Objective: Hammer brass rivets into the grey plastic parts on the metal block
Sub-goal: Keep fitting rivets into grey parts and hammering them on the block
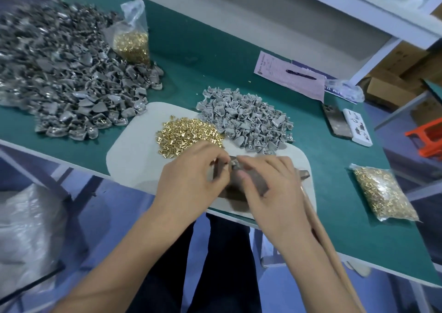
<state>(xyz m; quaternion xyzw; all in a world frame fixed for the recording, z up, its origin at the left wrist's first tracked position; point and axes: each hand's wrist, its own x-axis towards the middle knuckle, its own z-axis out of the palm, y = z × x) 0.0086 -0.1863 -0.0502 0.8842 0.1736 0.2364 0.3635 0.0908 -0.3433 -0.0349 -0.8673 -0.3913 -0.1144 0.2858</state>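
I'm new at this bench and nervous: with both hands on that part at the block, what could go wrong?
Fingertips of the left hand and right hand crowd the grey part on the metal block, so a hammer blow might catch them. The loose rivets lie close and could scatter.

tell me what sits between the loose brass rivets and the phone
The small pile of light grey plastic parts lies between the loose rivets and the phone, in the head view.

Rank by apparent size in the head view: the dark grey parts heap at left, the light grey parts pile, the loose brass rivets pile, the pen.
1. dark grey parts heap
2. light grey parts pile
3. loose brass rivets pile
4. pen
The pen lies farther away, yet is clearly smallest.
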